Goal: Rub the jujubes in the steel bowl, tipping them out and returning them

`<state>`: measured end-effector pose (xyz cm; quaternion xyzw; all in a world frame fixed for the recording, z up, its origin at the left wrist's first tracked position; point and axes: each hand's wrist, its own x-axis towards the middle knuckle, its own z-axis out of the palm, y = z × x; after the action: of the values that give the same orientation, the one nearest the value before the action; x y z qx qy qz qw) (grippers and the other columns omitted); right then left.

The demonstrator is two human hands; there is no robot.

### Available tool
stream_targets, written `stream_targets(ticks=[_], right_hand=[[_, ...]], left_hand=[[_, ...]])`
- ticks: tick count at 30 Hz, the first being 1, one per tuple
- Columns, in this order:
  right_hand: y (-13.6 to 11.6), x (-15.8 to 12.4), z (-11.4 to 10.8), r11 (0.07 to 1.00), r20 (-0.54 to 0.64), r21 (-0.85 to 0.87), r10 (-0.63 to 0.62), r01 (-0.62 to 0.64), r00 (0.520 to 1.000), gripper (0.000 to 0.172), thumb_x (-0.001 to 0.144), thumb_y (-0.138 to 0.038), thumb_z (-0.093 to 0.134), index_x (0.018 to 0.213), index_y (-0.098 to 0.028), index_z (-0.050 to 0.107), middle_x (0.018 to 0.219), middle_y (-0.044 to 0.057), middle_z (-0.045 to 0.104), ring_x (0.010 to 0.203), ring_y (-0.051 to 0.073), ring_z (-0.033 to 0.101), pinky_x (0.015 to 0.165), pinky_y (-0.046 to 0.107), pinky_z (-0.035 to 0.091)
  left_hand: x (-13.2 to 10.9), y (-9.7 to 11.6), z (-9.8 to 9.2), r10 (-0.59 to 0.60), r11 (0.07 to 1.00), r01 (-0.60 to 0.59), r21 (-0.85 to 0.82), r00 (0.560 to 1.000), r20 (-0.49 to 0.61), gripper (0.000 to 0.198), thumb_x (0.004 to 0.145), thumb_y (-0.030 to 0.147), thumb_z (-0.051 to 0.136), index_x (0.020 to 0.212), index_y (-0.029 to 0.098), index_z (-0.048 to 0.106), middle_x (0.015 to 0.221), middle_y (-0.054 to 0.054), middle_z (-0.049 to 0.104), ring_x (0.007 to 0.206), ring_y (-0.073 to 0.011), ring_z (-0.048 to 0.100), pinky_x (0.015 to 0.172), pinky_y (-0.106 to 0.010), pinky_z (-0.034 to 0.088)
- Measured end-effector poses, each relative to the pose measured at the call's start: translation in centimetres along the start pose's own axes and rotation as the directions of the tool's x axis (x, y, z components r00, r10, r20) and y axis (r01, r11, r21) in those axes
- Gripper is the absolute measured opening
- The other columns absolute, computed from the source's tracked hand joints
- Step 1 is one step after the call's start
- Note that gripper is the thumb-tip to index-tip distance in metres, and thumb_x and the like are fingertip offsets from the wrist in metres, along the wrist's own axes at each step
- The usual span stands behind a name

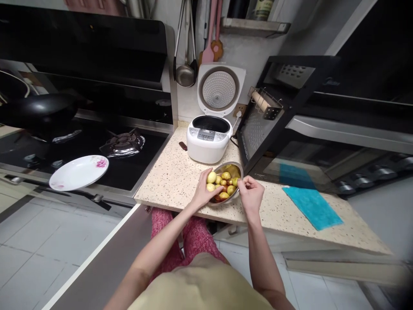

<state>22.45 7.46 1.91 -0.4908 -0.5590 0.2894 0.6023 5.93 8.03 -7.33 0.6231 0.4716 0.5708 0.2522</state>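
A steel bowl (pixel 234 165) of several small green and reddish fruits (pixel 226 188) stands on the speckled counter (pixel 171 176) near its front edge. My left hand (pixel 202 192) curls around two of the green fruits (pixel 211 178) at the bowl's left side. At the bowl's right side, my right hand (pixel 251 192) pinches one fruit (pixel 235 181) between its fingertips.
A white rice cooker (pixel 209 138) with its lid up stands behind the bowl. A dish rack (pixel 258 125) lies to the right, a teal cloth (pixel 312 206) on the counter beyond. Left are a gas hob (pixel 122 144), a white plate (pixel 79 172) and a black wok (pixel 38 110).
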Motion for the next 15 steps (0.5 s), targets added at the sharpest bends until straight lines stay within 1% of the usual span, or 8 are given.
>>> stream_targets(ticks=[5,10,15], right_hand=[[-0.1,0.9,0.0,0.999,-0.027,-0.027,-0.022,0.021,0.999,0.029,0.069,-0.032,0.061,0.053,-0.024,0.038,0.05,-0.007,0.035,0.051,0.009,0.029,0.048,0.023,0.023],[-0.4,1.7,-0.1,0.998,-0.034,-0.046,-0.032,0.031,0.999,0.029,0.069,-0.03,0.061,0.053,-0.023,0.038,0.051,-0.007,0.034,0.05,0.008,0.029,0.048,0.024,0.023],[-0.6,2.7,0.0,0.998,-0.038,-0.059,-0.032,0.03,0.999,0.027,0.066,-0.029,0.061,0.051,-0.023,0.039,0.05,-0.008,0.033,0.049,0.008,0.028,0.047,0.024,0.02]], left_hand=[[-0.2,-0.6,0.0,-0.034,0.999,0.034,0.022,0.999,-0.015,0.084,0.083,0.052,0.082,0.151,0.023,0.043,0.148,-0.017,0.047,0.142,-0.0357,0.047,0.121,-0.056,0.035],[-0.2,-0.3,0.2,-0.068,0.997,0.068,0.03,0.998,0.01,0.086,0.081,0.055,0.082,0.149,0.021,0.044,0.149,-0.018,0.047,0.142,-0.0369,0.046,0.121,-0.057,0.035],[-0.2,-0.1,0.1,-0.094,0.995,0.094,0.044,0.996,0.005,0.088,0.077,0.058,0.085,0.148,0.021,0.046,0.148,-0.018,0.048,0.142,-0.0376,0.046,0.121,-0.057,0.035]])
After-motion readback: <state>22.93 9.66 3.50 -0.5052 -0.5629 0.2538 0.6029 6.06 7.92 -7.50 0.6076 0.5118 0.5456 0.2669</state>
